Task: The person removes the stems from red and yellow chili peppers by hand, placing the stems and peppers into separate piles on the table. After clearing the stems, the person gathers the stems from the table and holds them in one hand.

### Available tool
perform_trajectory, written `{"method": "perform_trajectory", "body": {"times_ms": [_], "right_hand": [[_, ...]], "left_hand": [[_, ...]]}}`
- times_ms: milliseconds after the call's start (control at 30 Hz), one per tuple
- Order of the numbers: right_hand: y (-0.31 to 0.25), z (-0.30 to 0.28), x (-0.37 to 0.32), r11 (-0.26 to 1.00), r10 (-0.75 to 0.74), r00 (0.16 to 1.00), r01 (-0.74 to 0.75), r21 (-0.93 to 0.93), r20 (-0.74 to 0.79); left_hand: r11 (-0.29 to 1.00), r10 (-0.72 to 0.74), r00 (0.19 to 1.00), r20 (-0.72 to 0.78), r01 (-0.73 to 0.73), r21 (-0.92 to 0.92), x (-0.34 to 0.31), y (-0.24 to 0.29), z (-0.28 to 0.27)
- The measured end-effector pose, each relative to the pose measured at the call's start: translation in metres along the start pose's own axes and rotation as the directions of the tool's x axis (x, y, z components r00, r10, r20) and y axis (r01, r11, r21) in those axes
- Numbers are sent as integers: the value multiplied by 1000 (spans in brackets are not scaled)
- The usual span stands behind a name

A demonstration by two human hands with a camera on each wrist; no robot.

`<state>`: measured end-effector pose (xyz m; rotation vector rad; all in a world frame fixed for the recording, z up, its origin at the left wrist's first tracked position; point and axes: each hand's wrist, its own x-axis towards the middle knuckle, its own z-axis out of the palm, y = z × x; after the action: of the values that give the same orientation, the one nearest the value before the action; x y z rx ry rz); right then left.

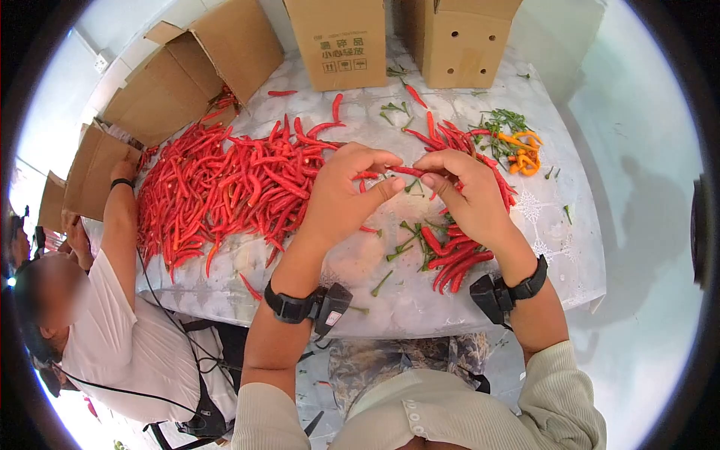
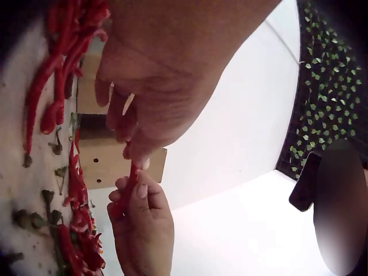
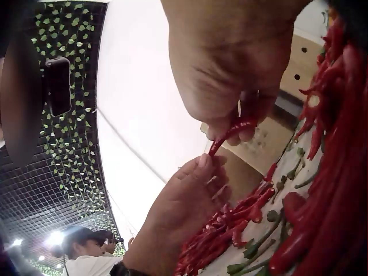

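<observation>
Both hands meet over the table at a single red chili pepper. My right hand holds its body between thumb and fingers. At its other end, my left hand pinches the tip with thumb and forefinger. The right wrist view shows the same chili pepper curving out of the right hand's grip toward the left fingertips. To the left spreads a large heap of red chili peppers. A smaller pile of red chili peppers lies below the right hand, with loose green stems beside it.
Orange peppers and a clump of green stems lie at the right. Cardboard boxes stand along the back of the table. Another person sits at the left, one arm reaching to an open box.
</observation>
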<state>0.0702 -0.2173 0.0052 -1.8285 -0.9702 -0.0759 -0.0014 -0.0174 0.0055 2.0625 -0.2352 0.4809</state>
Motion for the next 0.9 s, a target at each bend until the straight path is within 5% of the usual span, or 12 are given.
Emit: {"method": "perform_trajectory", "body": {"times_ms": [200,300,400,500,600,800,900], "right_hand": [[-3,1,0,957,168,983,-181,225,76],[-5,-7,0,974,169,983,-177,139,68],[4,-9,1,947,166,983,-181,265,78],[6,-5,1,902,170,985,-152,405,-8],[4,-2,1,905,169,973,-90,415,-157],[-4,-3,0,989,71,997,-70,134,-5],[3,-5,0,998,41,982,-33,45,-185]], "left_hand": [[996,3,1000,7,-4,86,0,-6,-5],[999,28,992,-124,-25,23,0,-11,-8],[983,-82,977,-195,46,-179,0,-22,-11],[947,-171,973,-157,118,-299,1,-19,-12],[942,-117,992,36,123,-313,-2,-18,-11],[840,-236,907,350,371,-396,-5,-5,1],[902,-323,934,155,353,-249,-3,-9,-3]]}}
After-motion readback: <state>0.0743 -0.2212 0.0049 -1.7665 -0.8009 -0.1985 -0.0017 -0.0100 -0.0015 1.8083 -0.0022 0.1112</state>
